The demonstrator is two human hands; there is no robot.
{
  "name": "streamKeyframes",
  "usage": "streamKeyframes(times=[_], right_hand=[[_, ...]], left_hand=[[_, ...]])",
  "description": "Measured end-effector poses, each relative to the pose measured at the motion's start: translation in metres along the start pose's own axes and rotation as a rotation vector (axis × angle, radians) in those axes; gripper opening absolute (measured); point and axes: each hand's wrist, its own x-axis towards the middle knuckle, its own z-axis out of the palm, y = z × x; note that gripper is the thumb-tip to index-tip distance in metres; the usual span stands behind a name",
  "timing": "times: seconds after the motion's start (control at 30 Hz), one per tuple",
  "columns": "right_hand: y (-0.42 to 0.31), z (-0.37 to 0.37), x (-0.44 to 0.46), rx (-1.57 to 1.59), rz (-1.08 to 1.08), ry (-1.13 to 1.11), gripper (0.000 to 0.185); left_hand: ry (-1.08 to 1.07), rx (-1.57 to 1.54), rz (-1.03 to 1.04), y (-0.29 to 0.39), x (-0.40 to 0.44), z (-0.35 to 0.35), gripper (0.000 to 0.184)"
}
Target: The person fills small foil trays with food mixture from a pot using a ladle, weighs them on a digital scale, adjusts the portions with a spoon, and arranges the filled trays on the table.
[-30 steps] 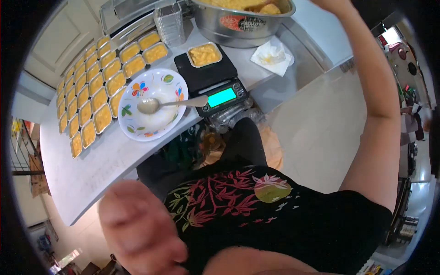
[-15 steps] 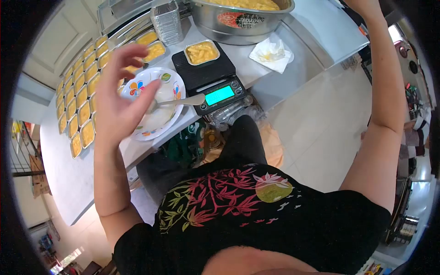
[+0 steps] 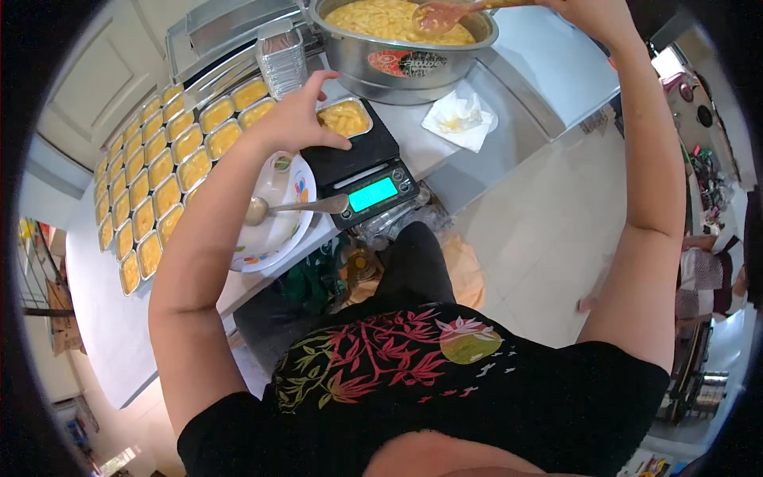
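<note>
My left hand [image 3: 300, 118] reaches round the left side of a filled foil tray [image 3: 346, 118] on the black kitchen scale [image 3: 372, 193], thumb and fingers apart; contact with the rim is unclear. At the top, my right hand [image 3: 590, 14] is closed on the handle of a wooden spoon [image 3: 442, 17]. The spoon's head is over the yellow mixture in the large steel pot [image 3: 397, 63]. A metal spoon [image 3: 306, 207] lies across the flowered bowl [image 3: 270, 246], its handle tip near the scale's lit display.
Rows of filled foil trays [image 3: 165, 165] cover the table's left part. Stacked foil trays [image 3: 281, 60] stand left of the pot. A crumpled napkin [image 3: 459, 121] lies right of the scale. Another person [image 3: 706, 274] is partly visible at the far right.
My left hand has moved up and right from over the bowl to the tray on the scale. My right hand has come left, bringing the wooden spoon over the pot.
</note>
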Motion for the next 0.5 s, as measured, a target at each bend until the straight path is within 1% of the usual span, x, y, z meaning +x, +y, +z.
streamKeyframes(times=[0.13, 0.2, 0.4, 0.47, 0.5], right_hand=[[-0.004, 0.015, 0.0, 0.052, 0.003, -0.102, 0.024], [-0.005, 0.012, 0.002, 0.029, 0.055, -0.118, 0.024], [-0.002, 0.029, 0.003, 0.044, 0.171, -0.139, 0.025], [-0.007, 0.045, 0.002, 0.051, 0.164, -0.15, 0.026], [-0.012, 0.054, 0.0, 0.111, 0.165, -0.128, 0.029]], left_hand=[[-0.064, -0.019, 0.034, 0.001, 0.009, 0.008, 0.099], [-0.088, -0.002, 0.025, 0.006, 0.01, 0.007, 0.097], [0.029, -0.197, 0.053, 0.01, 0.005, 0.004, 0.089], [0.077, -0.178, 0.088, 0.007, 0.004, 0.005, 0.089], [0.102, -0.167, 0.104, 0.006, 0.004, 0.006, 0.089]])
